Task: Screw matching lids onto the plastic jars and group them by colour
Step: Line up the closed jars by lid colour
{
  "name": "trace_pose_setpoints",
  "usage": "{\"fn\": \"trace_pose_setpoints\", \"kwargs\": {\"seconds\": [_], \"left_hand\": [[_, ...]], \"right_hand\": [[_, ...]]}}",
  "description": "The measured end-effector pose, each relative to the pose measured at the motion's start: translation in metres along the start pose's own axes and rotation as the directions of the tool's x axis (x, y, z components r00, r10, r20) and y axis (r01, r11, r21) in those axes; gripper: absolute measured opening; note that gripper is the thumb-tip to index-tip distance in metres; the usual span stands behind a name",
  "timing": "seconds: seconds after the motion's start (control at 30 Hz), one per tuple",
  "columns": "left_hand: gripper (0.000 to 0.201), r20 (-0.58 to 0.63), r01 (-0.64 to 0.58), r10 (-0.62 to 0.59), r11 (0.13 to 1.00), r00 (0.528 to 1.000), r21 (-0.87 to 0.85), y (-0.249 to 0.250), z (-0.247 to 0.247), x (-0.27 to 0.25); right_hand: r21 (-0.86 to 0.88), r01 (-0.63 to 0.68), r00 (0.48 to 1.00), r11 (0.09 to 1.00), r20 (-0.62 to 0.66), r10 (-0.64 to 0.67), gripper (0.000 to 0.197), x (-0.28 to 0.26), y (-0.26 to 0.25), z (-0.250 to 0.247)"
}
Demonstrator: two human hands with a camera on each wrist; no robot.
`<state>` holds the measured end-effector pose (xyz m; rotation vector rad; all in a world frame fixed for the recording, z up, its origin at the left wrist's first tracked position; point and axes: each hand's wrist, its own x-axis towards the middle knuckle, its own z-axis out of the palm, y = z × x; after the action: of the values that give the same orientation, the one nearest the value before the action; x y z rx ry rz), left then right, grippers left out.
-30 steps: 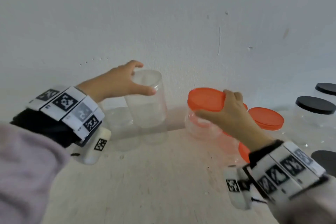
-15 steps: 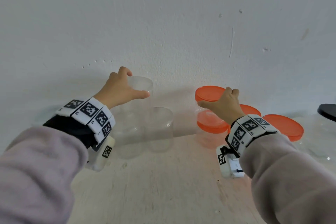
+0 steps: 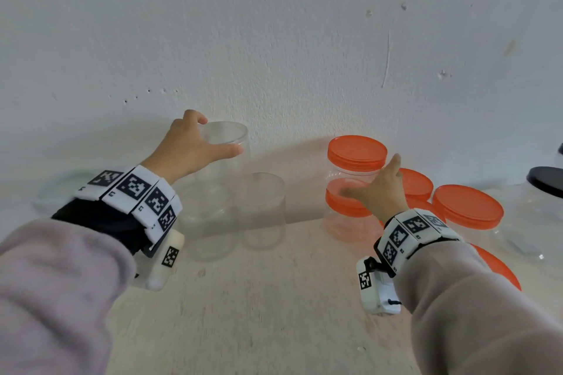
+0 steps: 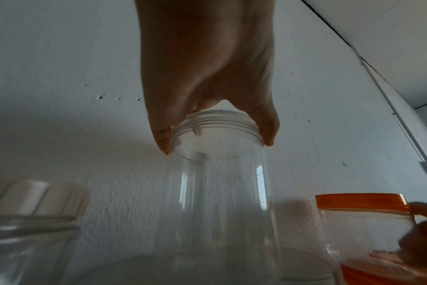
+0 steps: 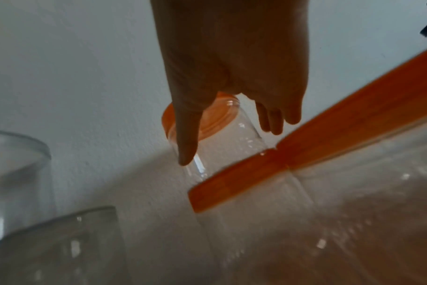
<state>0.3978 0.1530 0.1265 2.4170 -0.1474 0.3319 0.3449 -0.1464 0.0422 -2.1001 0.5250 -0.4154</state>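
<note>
While gripping the lidless clear jar by its threaded rim from above in curled fingers of the left hand, holds it upright over two clear jars, with the right hand, well apart rightward, straight-fingered, only touching the stacked orange-lidded jar.

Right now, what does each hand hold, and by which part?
Left hand grips the lidless clear jar by its threaded rim. Right hand holds nothing.

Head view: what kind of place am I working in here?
Probably a plain indoor room, not a kitchen: a bare whitewashed wall with chips and small holes, a rough pale work surface against it, and surface-run conduit near the ceiling.
</note>
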Motion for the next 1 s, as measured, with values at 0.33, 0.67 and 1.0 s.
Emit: {"fn": "trace_pose_setpoints", "kwargs": {"seconds": [0.33,0.67,1.0], "left_hand": [[0.087,-0.011,-0.014,0.013,1.0,1.0,-0.02,-0.001,0.002,-0.003],[0.088,-0.006,-0.021,0.021,1.0,1.0,-0.007,-0.002,0.002,-0.002],[0.092,-0.007,-0.019,0.019,1.0,1.0,-0.011,-0.002,0.003,0.0]], "right_hand": [[-0.38,-0.101,0.992,0.919,0.034,0.122,0.143,-0.003,0.012,0.013],[-0.259,-0.037,0.998,0.965,0.044,0.05,0.133,-0.012,0.001,0.038],[-0.074,0.005,0.998,0.997,0.056,-0.001,0.129,-0.019,0.0,0.072]]}}
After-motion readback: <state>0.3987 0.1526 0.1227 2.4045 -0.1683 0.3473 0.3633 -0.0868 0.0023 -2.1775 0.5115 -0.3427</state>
